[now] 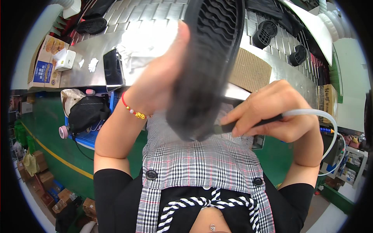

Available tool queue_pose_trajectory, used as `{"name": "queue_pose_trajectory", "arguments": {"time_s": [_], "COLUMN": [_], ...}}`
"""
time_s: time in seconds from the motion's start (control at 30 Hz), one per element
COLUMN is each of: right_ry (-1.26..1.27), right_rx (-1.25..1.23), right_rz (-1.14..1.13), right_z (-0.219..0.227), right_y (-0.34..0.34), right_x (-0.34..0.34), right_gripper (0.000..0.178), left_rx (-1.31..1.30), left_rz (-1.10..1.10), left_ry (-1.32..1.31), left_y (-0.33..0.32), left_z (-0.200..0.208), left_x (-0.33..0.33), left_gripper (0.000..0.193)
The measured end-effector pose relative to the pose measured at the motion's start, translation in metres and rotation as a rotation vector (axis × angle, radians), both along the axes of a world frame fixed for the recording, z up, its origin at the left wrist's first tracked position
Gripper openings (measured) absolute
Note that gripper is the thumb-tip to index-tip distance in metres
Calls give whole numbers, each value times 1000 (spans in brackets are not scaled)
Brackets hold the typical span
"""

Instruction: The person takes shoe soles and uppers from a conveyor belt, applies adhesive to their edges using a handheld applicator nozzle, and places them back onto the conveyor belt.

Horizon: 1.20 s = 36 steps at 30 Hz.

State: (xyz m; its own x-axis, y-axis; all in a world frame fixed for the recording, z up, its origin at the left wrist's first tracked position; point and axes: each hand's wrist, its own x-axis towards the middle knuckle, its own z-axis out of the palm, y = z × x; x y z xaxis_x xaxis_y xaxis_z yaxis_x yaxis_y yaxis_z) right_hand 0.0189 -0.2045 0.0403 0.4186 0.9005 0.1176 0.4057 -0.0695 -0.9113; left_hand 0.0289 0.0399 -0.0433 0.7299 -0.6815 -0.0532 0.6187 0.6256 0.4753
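Note:
A black shoe sole (217, 42) with a wavy tread is held up in front of me, its near end blurred. My left hand (165, 73) grips it from the left side, thumb along its edge and the other fingers hidden behind it. Closed around a slim black handheld tool (269, 121) is my right hand (281, 106). A clear hose (327, 113) runs from the tool's rear end down the right side. The tool's tip is close to the sole's near right edge; blur hides whether they touch.
Beyond the metal bench edge (91, 46), a slatted metal conveyor (155, 11) carries several black soles. A corrugated cardboard sheet (252, 69), a dark-screened phone (112, 69) and a tissue box (66, 61) lie on the bench. A blue stool (87, 139) bears a black bag (88, 112).

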Motion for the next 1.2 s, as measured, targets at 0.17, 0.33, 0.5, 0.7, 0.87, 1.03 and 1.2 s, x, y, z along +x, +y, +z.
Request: {"name": "queue_pose_trajectory", "arguments": {"time_s": [0.17, 0.33, 0.5, 0.7, 0.87, 1.03, 1.2], "right_ry": [-134, -237, -296, -310, -305, -329, -128], "right_rx": [-2, 23, -118, -114, -100, -192, 46], "right_rz": [11, 88, 72, 104, 98, 40, -168], "right_z": [12, 15, 20, 33, 31, 32, 29], "right_y": [3, 5, -2, -8, -12, -19, -25], "right_x": [2, 8, 14, 21, 29, 40, 35], "right_gripper": [20, 17, 19, 30, 33, 27, 22], "left_rx": [398, 437, 428, 451, 531, 433, 438], "left_rz": [34, -5, -66, -65, -17, -124, -7], "left_ry": [9, 33, 33, 43, 36, -18, 6], "left_y": [-7, -10, -14, -16, -17, -10, -13], "left_z": [14, 25, 27, 32, 33, 24, 0], "left_x": [1, 3, 8, 5, 6, 14, 21], "left_gripper": [73, 67, 65, 66, 65, 63, 65]}}
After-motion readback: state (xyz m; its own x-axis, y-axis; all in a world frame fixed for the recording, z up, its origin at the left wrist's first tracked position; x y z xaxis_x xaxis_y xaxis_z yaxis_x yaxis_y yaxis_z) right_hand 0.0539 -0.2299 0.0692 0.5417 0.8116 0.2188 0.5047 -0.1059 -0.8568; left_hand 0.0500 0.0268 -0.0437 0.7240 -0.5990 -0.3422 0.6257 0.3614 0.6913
